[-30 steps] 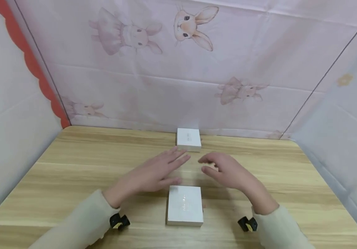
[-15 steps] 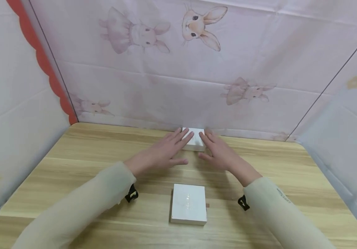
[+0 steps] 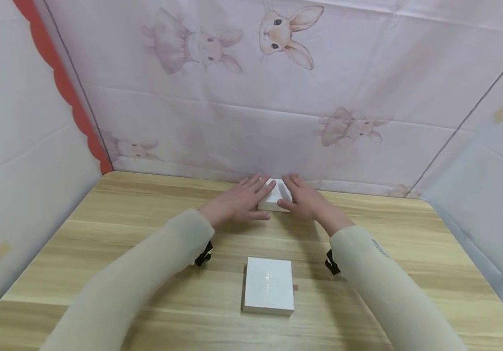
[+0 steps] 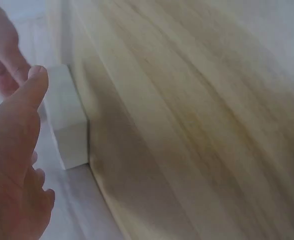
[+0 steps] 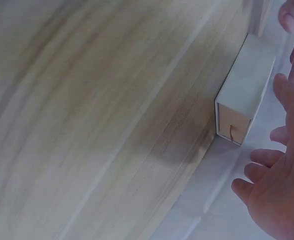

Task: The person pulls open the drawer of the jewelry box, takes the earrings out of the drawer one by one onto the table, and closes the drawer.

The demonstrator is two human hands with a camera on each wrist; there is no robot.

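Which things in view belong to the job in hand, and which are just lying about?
Apparently in the job:
Left hand and right hand
Flat white cardboard-looking box between them, at the far edge of the pale wooden table

Apparently just there:
Nearer flat white box with gold lettering and reddish tab, untouched
Pink rabbit-print sheet behind

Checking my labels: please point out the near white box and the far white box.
Near white box (image 3: 269,283): head view, middle of its top.
Far white box (image 5: 246,76): right wrist view, its long side.
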